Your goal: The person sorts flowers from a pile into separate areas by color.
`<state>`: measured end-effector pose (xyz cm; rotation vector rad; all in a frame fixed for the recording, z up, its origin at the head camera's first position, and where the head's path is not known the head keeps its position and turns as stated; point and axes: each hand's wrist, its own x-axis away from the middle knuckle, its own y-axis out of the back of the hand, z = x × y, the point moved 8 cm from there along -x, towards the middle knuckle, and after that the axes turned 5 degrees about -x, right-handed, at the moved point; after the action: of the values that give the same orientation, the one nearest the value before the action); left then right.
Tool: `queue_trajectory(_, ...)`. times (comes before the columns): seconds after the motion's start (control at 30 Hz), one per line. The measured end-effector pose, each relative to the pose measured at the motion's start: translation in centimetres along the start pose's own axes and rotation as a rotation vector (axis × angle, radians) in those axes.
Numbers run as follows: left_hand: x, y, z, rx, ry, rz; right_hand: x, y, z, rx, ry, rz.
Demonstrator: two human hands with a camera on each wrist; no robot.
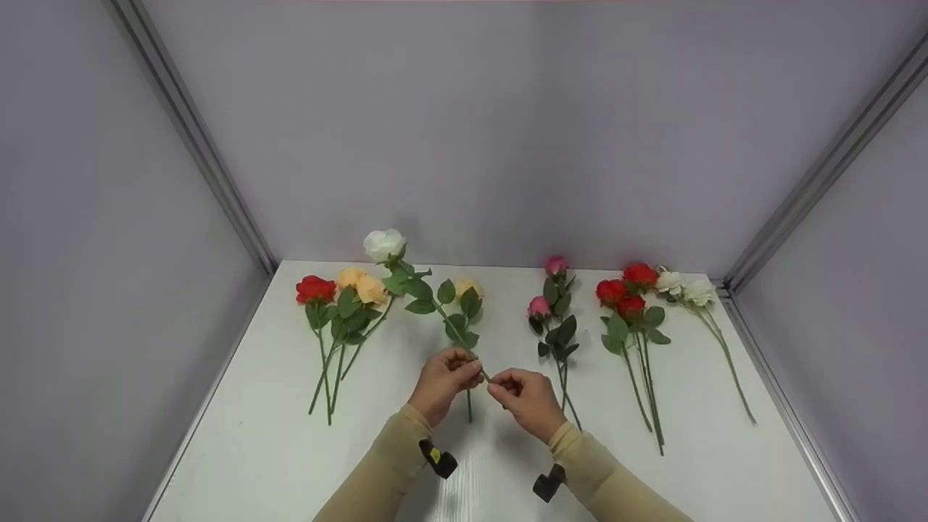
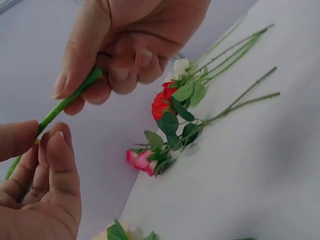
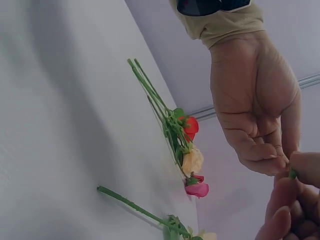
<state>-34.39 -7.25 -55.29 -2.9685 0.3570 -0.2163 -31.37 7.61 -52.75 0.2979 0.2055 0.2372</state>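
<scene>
A white artificial rose (image 1: 384, 245) leans up and to the left, held above the table by its green stem (image 1: 446, 316). My left hand (image 1: 444, 384) pinches the lower stem between thumb and fingers. My right hand (image 1: 528, 397) pinches the stem's bottom end, close beside the left. The left wrist view shows the stem (image 2: 62, 104) running between both hands' fingertips. In the right wrist view the hands cover nearly all of it. Behind the held stem lies a peach rose (image 1: 470, 290), partly hidden by leaves.
On the white table (image 1: 246, 449), red (image 1: 315, 288) and peach roses (image 1: 371, 288) lie at left. Pink roses (image 1: 539, 307) lie right of centre, then red roses (image 1: 631, 306) and white flowers (image 1: 699, 292) farther right. Grey panels (image 1: 464, 130) enclose the back and sides.
</scene>
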Motion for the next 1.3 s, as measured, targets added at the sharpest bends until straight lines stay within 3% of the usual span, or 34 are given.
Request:
queue_trajectory(0.13,-0.1,1.0,-0.4,-0.063,0.016,-0.056,0.1,0.2,-0.3,0.026,-0.016,-0.003)
queue_trajectory(0.4,0.0,2.8,-1.4,-0.052,0.003,-0.108,0.7,0.7,-0.7,0.160,-0.025,0.042)
queue_trajectory(0.53,-0.1,3.6,-1.3,-0.048,-0.002,-0.131,1.0,1.5,-0.7,0.251,0.015,0.039)
queue_trajectory(0.77,0.6,4.1,-1.3,-0.054,0.001,-0.119,1.8,3.6,-0.7,0.295,0.113,-0.026)
queue_trajectory(0.9,1.3,5.0,-0.8,-0.117,0.024,-0.090,2.4,5.7,-1.2,0.292,0.136,-0.079)
queue_trajectory(1.07,2.4,8.4,0.3,-0.251,0.066,-0.113,3.7,9.9,-2.0,0.298,0.112,-0.147)
queue_trajectory(1.3,4.5,16.3,-0.3,-0.514,0.049,-0.343,6.2,17.8,-2.8,0.364,0.115,-0.315)
